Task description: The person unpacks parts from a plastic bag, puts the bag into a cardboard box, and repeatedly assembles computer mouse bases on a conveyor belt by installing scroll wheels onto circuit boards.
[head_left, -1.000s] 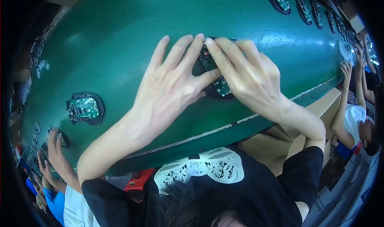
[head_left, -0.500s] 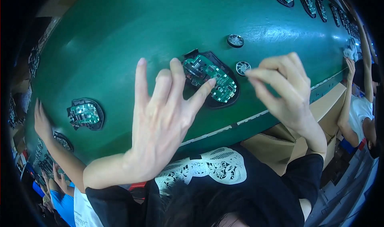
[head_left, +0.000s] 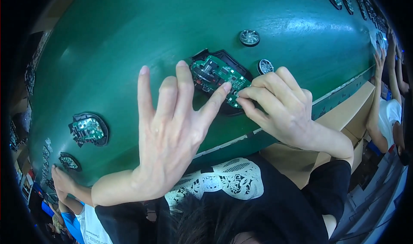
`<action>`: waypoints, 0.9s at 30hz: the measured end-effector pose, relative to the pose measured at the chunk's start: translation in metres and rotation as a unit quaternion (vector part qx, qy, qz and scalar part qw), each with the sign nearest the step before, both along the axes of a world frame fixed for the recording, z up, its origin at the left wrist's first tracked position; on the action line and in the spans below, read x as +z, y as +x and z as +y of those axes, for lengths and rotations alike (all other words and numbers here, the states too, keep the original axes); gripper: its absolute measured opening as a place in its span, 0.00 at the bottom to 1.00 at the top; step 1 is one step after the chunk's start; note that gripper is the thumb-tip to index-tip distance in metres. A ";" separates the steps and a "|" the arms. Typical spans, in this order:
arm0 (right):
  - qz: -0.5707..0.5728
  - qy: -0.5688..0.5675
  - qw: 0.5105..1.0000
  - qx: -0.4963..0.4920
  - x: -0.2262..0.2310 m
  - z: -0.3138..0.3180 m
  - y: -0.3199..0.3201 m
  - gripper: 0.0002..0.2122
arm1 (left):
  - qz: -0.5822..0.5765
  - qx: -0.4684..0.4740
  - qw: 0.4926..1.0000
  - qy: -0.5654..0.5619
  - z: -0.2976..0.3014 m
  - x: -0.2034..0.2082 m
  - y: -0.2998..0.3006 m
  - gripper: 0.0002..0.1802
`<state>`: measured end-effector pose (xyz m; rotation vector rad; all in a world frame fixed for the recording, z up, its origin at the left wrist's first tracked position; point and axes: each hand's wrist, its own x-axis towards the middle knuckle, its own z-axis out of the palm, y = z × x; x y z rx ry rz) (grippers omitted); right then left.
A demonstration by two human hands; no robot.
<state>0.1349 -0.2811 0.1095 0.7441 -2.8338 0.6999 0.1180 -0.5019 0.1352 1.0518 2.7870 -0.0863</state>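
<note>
In front of me a green circuit board (head_left: 221, 72) with a wheel on it sits in a black shell (head_left: 230, 58) that looks like a computer mouse base. My left hand (head_left: 170, 128) is spread out, its thumb tip resting on the board and its other fingers reaching past the shell's left side. The fingertips of my right hand (head_left: 284, 106) are pinched together over the board's right end, near the left thumb. Whatever lies between them is too small to make out. Just beyond the right hand are two round spoked discs, one nearer (head_left: 266, 66) and one farther (head_left: 249, 37).
Another shell with a board (head_left: 89, 129) lies on the green table (head_left: 129, 37) to the left, and a smaller-looking one (head_left: 69, 162) nearer a co-worker's hand (head_left: 62, 181). Several more line the far right. A cardboard box (head_left: 344, 119) stands beyond the table's near edge.
My right hand has moved left and down from beside the nearer disc onto the board. The left thumb stays on the board. A co-worker's hand at left has shifted nearer.
</note>
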 end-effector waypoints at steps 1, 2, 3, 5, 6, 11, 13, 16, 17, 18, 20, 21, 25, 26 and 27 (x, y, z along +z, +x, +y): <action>-0.006 0.003 1.000 -0.009 0.000 -0.001 0.001 0.08 | -0.003 0.000 1.000 0.007 0.000 0.000 0.000 0.42; -0.012 0.005 1.000 -0.019 0.001 -0.002 0.002 0.07 | -0.006 0.001 1.000 0.014 0.000 -0.001 0.000 0.42; -0.012 0.006 1.000 -0.017 0.001 -0.003 0.001 0.07 | 0.000 0.001 1.000 0.025 -0.001 -0.003 0.001 0.41; -0.041 -0.016 0.999 -0.026 0.001 -0.005 0.000 0.07 | 0.002 0.005 0.999 0.036 -0.002 -0.004 0.003 0.41; -0.041 -0.016 0.999 -0.025 0.002 -0.006 0.000 0.07 | 0.003 0.008 0.999 0.046 -0.002 -0.005 0.003 0.41; -0.045 -0.034 0.998 -0.025 0.005 -0.008 -0.001 0.07 | 0.019 0.007 0.998 0.068 -0.001 -0.008 0.004 0.38; -0.044 -0.037 0.998 -0.022 0.004 -0.007 -0.001 0.07 | 0.028 0.004 0.997 0.071 0.000 -0.009 0.003 0.37; -0.036 -0.032 0.999 -0.009 0.006 -0.004 0.000 0.08 | 0.038 0.000 0.997 0.070 0.000 -0.008 0.002 0.35; -0.030 -0.025 0.999 0.004 0.008 -0.003 0.001 0.08 | 0.038 -0.001 0.997 0.074 -0.001 -0.008 0.002 0.35; -0.028 -0.025 0.999 0.004 0.008 -0.001 0.002 0.08 | 0.038 -0.001 0.996 0.078 -0.002 -0.007 0.002 0.35; -0.009 -0.034 0.999 0.012 0.008 0.001 0.005 0.10 | 0.043 -0.004 0.996 0.074 -0.001 -0.006 0.001 0.35; -0.004 -0.033 0.999 0.014 0.010 0.001 0.007 0.10 | 0.045 -0.007 0.997 0.070 0.000 -0.005 0.001 0.35; 0.038 0.109 0.992 0.048 0.029 0.000 0.011 0.12 | 0.034 -0.009 0.992 0.118 0.001 0.001 0.000 0.27; 0.040 0.145 0.987 0.063 0.035 0.001 0.009 0.12 | 0.032 -0.001 0.989 0.144 0.002 0.001 -0.001 0.25; 0.008 0.110 0.991 0.073 0.040 0.007 0.001 0.15 | 0.031 0.005 0.985 0.170 0.002 0.001 -0.001 0.23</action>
